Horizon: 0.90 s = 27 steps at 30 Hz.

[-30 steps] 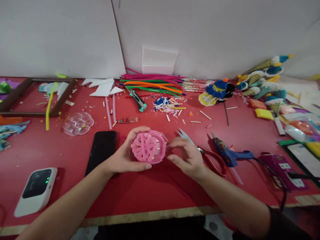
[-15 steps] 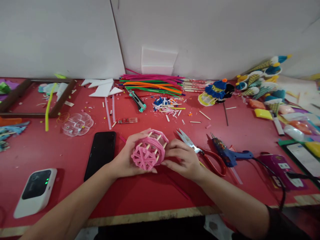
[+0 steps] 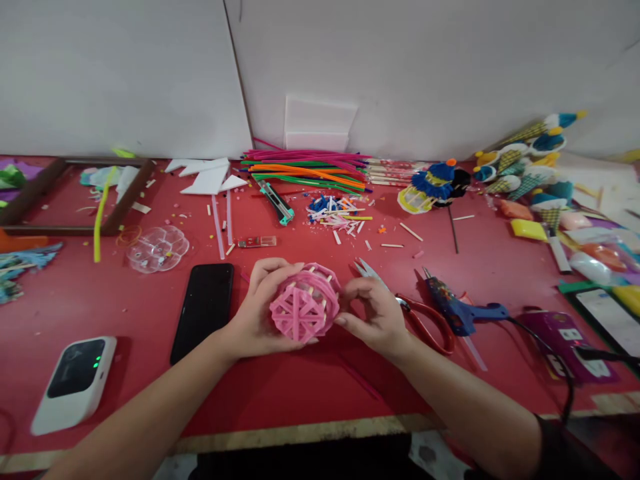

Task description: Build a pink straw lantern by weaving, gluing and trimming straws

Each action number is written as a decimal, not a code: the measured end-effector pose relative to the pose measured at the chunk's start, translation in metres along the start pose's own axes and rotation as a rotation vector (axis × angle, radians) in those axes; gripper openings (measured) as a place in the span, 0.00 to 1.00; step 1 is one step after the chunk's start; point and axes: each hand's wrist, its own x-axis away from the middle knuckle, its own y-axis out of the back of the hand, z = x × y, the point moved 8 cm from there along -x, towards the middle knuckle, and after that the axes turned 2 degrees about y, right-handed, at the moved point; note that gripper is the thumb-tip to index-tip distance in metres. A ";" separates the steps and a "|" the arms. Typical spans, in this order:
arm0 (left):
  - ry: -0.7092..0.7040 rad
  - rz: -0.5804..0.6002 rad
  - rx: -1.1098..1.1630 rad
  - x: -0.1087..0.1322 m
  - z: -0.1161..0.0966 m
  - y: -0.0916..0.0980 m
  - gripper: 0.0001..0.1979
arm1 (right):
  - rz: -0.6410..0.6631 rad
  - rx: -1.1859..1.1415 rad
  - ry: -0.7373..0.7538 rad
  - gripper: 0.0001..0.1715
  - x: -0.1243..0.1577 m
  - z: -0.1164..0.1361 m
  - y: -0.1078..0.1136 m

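My left hand wraps around a pink round craft frame and holds it above the table. The frame is built from pink pipe cleaners with short pale sticks between its rings, and its spoked end tilts toward me. At its right edge, my right hand has thumb and forefinger curled against the outer ring. Whatever lies between those fingertips is too small to make out. Scissors with red handles lie just behind my right hand, and a black phone lies left of my left hand.
A blue glue gun rests at the right, its cable trailing over a purple box. Farther back are bundled pipe cleaners, a box cutter, colourful scraps and a yellow-blue craft carousel. A white device sits front left.
The pink craft frame has turned so its spoked end faces me more squarely, and it has shifted slightly right. My right hand's fingers have curled in more at its edge.
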 end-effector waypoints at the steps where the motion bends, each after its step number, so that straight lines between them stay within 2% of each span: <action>1: -0.014 -0.034 -0.005 0.001 0.001 0.002 0.52 | 0.007 -0.003 0.000 0.16 0.000 0.000 0.000; 3: -0.048 -0.109 0.032 0.002 0.002 0.006 0.53 | 0.042 0.024 0.029 0.15 -0.001 0.003 -0.002; 6: -0.034 -0.164 0.199 0.003 0.005 0.009 0.48 | 0.048 0.108 0.072 0.07 -0.003 0.008 -0.001; 10: 0.164 -0.129 0.440 0.000 0.021 0.001 0.38 | 0.035 0.190 0.079 0.07 -0.004 0.008 -0.002; 14: 0.312 -0.078 0.561 0.000 0.038 -0.008 0.25 | 0.083 0.174 -0.046 0.11 -0.004 -0.001 -0.007; 16: 0.378 -0.031 0.625 0.001 0.045 -0.014 0.29 | 0.125 0.149 -0.062 0.14 -0.005 0.000 -0.009; 20: 0.539 -0.003 0.641 0.008 0.054 -0.022 0.50 | 0.243 0.088 0.038 0.22 -0.004 0.011 -0.016; 22: 0.590 -0.010 0.618 0.009 0.054 -0.023 0.51 | 0.275 0.049 0.068 0.22 -0.002 0.014 -0.018; 27: 0.548 -0.002 0.637 0.004 0.046 -0.020 0.48 | 0.091 0.118 0.006 0.19 0.000 0.003 -0.007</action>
